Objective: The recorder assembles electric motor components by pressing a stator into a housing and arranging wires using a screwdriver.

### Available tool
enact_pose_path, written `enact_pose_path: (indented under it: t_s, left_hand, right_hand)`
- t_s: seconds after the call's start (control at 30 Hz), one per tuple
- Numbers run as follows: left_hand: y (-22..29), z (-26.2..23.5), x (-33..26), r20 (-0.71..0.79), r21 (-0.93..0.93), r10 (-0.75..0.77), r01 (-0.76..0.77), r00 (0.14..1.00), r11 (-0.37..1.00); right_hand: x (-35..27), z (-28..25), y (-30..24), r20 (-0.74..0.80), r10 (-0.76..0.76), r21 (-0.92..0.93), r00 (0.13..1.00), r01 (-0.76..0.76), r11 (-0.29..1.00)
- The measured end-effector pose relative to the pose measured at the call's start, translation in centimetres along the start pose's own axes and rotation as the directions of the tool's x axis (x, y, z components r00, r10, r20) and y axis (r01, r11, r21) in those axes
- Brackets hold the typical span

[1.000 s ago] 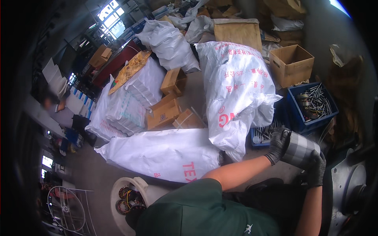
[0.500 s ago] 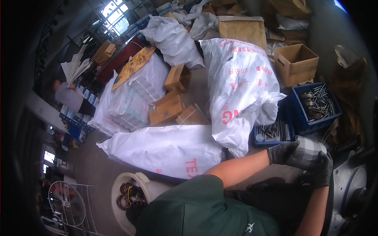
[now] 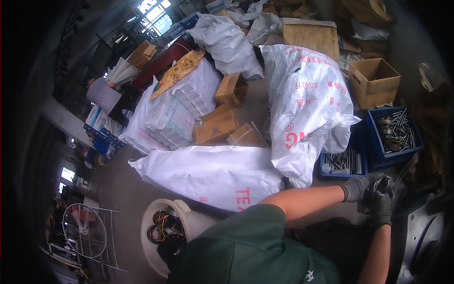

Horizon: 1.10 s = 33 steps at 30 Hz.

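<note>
My left hand (image 3: 357, 188), in a dark grey knitted glove, reaches in with fingers curled around a small, dark, crumpled-looking thing (image 3: 387, 184). My right hand (image 3: 379, 208), gloved alike, closes on it from below, so the two hands nearly meet. What the thing is, I cannot make out; the gloves hide much of it. Just beyond my hands stands a low blue crate (image 3: 343, 174) holding metal rods and grey cylinders. A second blue crate (image 3: 393, 158) behind it holds metal shafts and wound copper parts.
A white bucket (image 3: 150, 215) of wound motor parts stands on my left. Large white sacks (image 3: 302, 94) lie ahead, near cardboard boxes (image 3: 218, 125). Close to my right is a grey metal plate (image 3: 416, 227). Another person (image 3: 104, 97) stands far left; a wire-wheel frame (image 3: 84, 231) stands nearer.
The checked grey-and-white piece between my hands no longer shows; a dark thing is there instead. My hands have drawn closer together. The view has shifted, and the far person has changed posture.
</note>
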<state>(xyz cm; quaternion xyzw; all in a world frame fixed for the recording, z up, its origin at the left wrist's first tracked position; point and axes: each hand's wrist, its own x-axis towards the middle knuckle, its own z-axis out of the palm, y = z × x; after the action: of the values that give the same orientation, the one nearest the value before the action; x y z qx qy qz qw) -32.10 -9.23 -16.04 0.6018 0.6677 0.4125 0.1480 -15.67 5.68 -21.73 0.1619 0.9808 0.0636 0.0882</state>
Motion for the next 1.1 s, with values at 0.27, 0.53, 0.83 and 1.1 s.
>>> enact_pose_path:
  t_s: [0.27, 0.53, 0.83, 1.1]
  left_hand:
    - [-4.9, 3.7, 0.0, 0.387, 0.131, -0.042, -0.009, 0.921, 0.991]
    - [-12.7, 8.9, -4.0, 0.237, 0.2, -0.165, 0.118, 0.957, 0.973]
    - [-0.9, 0.7, -3.6, 0.178, -0.624, -0.203, 0.27, 0.963, 0.733]
    - [2.2, -3.8, -5.5, -0.151, -0.326, 0.056, -0.103, 0.987, 0.94]
  right_hand:
    - [-2.3, -11.9, -5.0, 0.012, 0.297, 0.333, 0.955, -0.284, 0.899]
    - [-2.1, -10.0, -2.6, -0.018, 0.531, 0.781, 0.847, -0.32, 0.536]
    - [-1.4, -8.3, -1.8, 0.064, 0.438, 0.98, 0.897, -0.138, 0.14]
    - [0.3, -13.1, -5.6, 0.118, 0.376, 0.969, 0.919, -0.023, -0.247]
